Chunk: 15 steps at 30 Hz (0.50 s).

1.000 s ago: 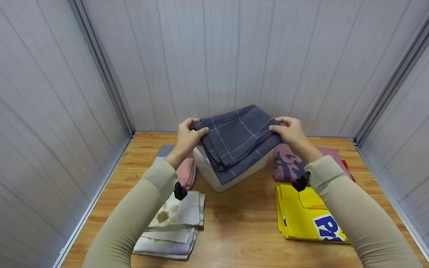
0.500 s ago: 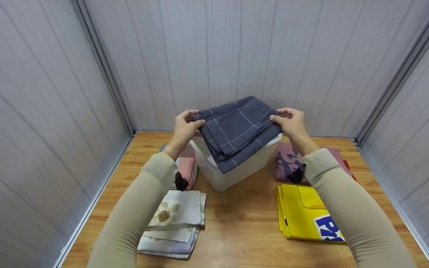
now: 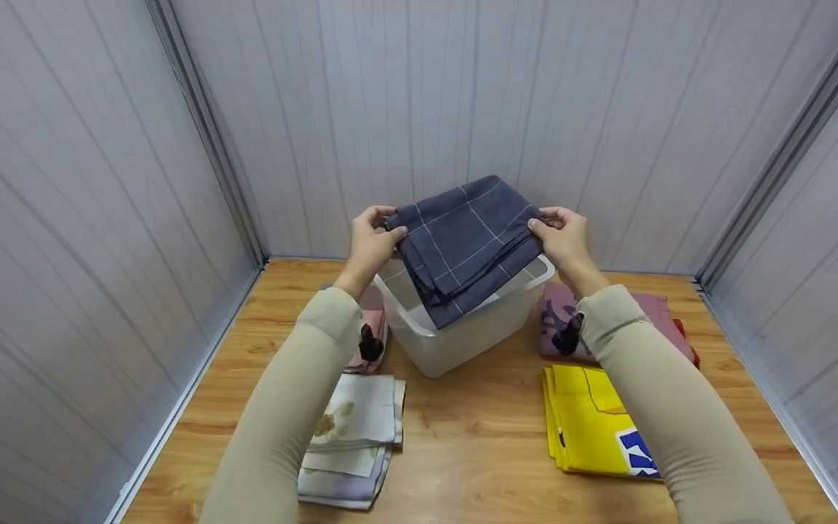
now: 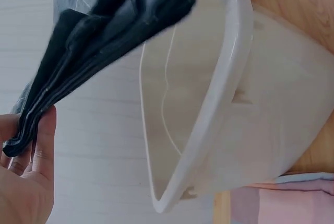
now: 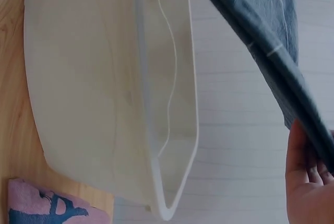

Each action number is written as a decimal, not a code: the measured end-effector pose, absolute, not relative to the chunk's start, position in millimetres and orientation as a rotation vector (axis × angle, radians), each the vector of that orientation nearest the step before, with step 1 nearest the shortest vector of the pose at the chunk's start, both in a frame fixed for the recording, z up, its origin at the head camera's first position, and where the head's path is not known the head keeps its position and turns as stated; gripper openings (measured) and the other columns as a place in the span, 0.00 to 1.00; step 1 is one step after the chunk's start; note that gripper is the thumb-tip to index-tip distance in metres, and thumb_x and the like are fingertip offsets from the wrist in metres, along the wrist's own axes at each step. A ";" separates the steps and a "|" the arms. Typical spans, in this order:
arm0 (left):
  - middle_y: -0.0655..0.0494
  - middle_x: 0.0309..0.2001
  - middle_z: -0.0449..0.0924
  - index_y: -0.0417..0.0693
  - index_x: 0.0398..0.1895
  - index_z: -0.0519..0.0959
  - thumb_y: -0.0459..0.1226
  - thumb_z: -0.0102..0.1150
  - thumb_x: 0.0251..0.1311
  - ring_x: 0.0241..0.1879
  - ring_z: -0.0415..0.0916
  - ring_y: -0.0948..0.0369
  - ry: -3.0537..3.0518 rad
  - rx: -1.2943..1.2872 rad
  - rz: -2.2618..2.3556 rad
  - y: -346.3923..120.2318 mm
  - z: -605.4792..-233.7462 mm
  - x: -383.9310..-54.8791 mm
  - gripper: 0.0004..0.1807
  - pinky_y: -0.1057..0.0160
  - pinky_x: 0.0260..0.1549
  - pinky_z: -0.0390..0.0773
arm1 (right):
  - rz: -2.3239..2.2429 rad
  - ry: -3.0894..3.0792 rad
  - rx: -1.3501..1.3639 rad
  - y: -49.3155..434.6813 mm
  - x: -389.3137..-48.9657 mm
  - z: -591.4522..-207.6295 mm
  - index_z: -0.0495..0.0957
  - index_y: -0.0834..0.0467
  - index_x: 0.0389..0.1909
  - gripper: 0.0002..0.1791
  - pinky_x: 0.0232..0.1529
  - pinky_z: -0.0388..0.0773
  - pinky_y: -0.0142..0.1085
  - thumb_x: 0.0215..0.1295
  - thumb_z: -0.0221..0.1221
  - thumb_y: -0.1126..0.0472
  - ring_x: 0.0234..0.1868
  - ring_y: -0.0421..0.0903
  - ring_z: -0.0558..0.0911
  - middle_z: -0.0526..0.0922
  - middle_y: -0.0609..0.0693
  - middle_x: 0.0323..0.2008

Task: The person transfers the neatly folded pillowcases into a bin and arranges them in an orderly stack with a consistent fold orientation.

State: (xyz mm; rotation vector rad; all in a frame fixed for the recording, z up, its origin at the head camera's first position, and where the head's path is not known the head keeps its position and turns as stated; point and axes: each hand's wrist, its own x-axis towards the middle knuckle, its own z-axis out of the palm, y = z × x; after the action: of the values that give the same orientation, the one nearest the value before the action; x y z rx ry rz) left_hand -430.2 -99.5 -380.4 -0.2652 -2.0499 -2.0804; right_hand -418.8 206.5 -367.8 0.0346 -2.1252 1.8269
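A folded dark blue-grey cloth with thin white lines (image 3: pixel 470 233) hangs tilted above a translucent white plastic bin (image 3: pixel 455 353). My left hand (image 3: pixel 374 244) pinches its left corner between thumb and fingers, and my right hand (image 3: pixel 564 240) pinches the right one. In the left wrist view, the cloth's stacked layers (image 4: pixel 78 51) show between the left hand's (image 4: pixel 28 177) thumb and fingers, apart from the bin's rim (image 4: pixel 237 41). From the right wrist, the cloth's folded edge (image 5: pixel 276 57) runs down into the right hand (image 5: pixel 310 182), beside the open bin (image 5: pixel 83 88).
Left of the bin lies a pink folded cloth (image 3: pixel 372 320), partly behind my sleeve. Nearer me sit pale floral folded cloths (image 3: pixel 368 415). On the right are a purple patterned cloth (image 3: pixel 557 306) and a yellow folded cloth (image 3: pixel 586 422). Panelled walls (image 3: pixel 463 94) enclose the wooden surface (image 3: pixel 463 466).
Both hands have raised the cloth, moving it upward and away from me. More of the bin's rim and interior now shows beneath it.
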 end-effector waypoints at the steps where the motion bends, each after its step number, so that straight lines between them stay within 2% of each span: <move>1: 0.44 0.43 0.73 0.41 0.48 0.72 0.25 0.58 0.54 0.29 0.78 0.51 -2.042 -0.263 -2.082 -98.6 -382.6 -431.0 0.18 0.55 0.23 0.80 | 1.817 -2.122 0.032 205.9 -419.9 -370.2 0.76 0.65 0.42 0.12 0.26 0.75 0.29 0.58 0.59 0.66 0.28 0.42 0.77 0.79 0.55 0.33; 10: 0.47 0.42 0.76 0.41 0.44 0.74 0.25 0.60 0.51 0.27 0.78 0.53 -2.051 -0.178 -1.955 -100.9 -408.5 -433.7 0.15 0.58 0.19 0.79 | 1.700 -2.183 -0.007 198.3 -423.2 -397.1 0.77 0.61 0.42 0.11 0.31 0.75 0.31 0.59 0.59 0.64 0.34 0.44 0.77 0.80 0.55 0.36; 13: 0.48 0.44 0.76 0.43 0.44 0.74 0.26 0.60 0.51 0.29 0.77 0.53 -2.083 -0.158 -1.920 -102.1 -417.9 -433.8 0.15 0.58 0.20 0.79 | 1.665 -2.229 0.011 196.7 -424.3 -405.1 0.77 0.62 0.42 0.11 0.32 0.75 0.31 0.59 0.59 0.65 0.35 0.45 0.77 0.80 0.56 0.36; 15: 0.49 0.44 0.76 0.43 0.44 0.75 0.26 0.60 0.51 0.33 0.76 0.55 -2.107 -0.156 -1.880 -102.8 -423.8 -434.3 0.15 0.59 0.23 0.79 | 1.640 -2.264 0.015 196.8 -424.7 -410.0 0.77 0.63 0.42 0.11 0.33 0.75 0.31 0.58 0.59 0.65 0.36 0.45 0.77 0.80 0.56 0.37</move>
State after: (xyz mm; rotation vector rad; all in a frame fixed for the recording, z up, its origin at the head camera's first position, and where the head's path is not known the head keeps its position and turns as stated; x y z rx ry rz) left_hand -434.3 -102.8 -423.8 -0.1562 -2.1066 -1.8804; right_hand -424.7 196.8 -410.0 0.0155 -2.2638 1.6397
